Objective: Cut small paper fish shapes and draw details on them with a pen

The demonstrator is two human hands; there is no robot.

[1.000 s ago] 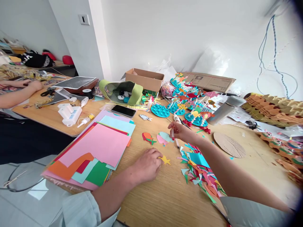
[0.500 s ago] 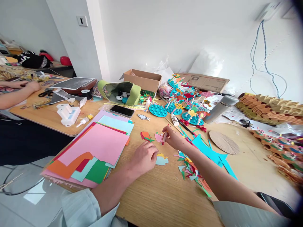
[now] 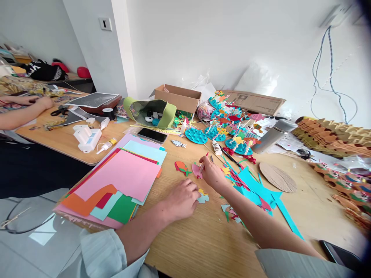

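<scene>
My left hand (image 3: 182, 200) rests on the wooden table (image 3: 208, 239) with fingers curled, pressing down a small light-blue and yellow paper cutout (image 3: 203, 197). My right hand (image 3: 213, 173) is closed around a pen (image 3: 202, 165) with a red cap, its tip on a pink paper cutout (image 3: 197, 170). An orange and red paper fish (image 3: 181, 167) lies just left of that. A pile of colored paper scraps (image 3: 252, 189) sits under my right forearm.
A stack of colored paper sheets (image 3: 121, 181) lies at left. A phone (image 3: 152, 135), green pouch (image 3: 150, 112), cardboard box (image 3: 176, 98), teal craft discs (image 3: 220, 133), steel bottle (image 3: 274, 135) and cardboard circle (image 3: 277, 177) stand behind. Another person's arm (image 3: 23, 112) rests far left.
My right hand came back from the teal discs toward me with the pen and set it on the pink cutout. The light-blue cutout now lies at my left fingers, over the yellow star.
</scene>
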